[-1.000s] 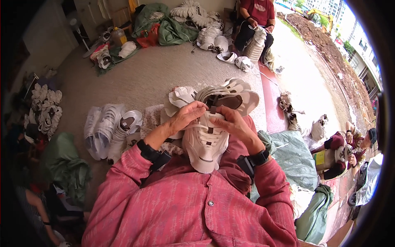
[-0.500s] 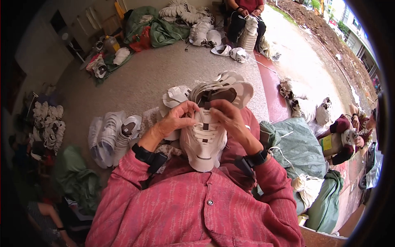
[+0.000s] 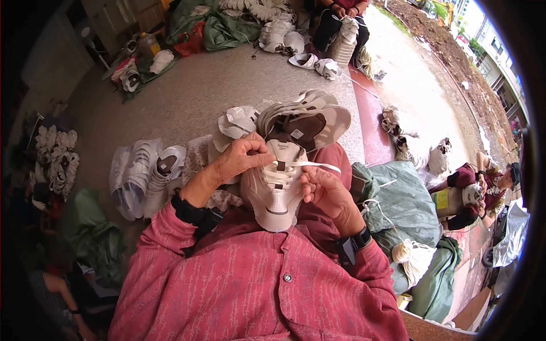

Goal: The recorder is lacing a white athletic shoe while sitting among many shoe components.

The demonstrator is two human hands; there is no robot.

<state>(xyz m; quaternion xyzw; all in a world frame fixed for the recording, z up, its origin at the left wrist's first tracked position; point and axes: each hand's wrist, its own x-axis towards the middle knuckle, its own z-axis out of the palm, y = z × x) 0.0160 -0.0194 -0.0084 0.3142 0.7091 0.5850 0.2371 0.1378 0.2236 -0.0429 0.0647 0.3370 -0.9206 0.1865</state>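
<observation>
A white shoe upper (image 3: 276, 215), its toe toward me, rests over my lap with flat white lacing across its middle. My left hand (image 3: 244, 159) is closed at the left eyelet edge; its fingertips pinch there, partly hiding what lies between them. Across the top of the lacing a loose shoelace (image 3: 325, 165) runs rightward and curls over my right hand (image 3: 331, 196). That hand is closed, fingers bent and thumb at the lace, just right of the upper. Beyond the upper's tongue lies a nested stack of more shoe uppers (image 3: 335, 126) with dark linings.
Wrapped shoe uppers (image 3: 136, 176) stand on the left. Green sacks (image 3: 406, 199) and a lace bundle (image 3: 418, 258) lie to my right. One person (image 3: 344, 8) sits at the far side with a stack of uppers; another person (image 3: 483, 190) sits at the right.
My right hand has moved down and right from the upper eyelets, and a length of shoelace now extends toward it. My left hand stays by the left eyelets. The view has shifted slightly.
</observation>
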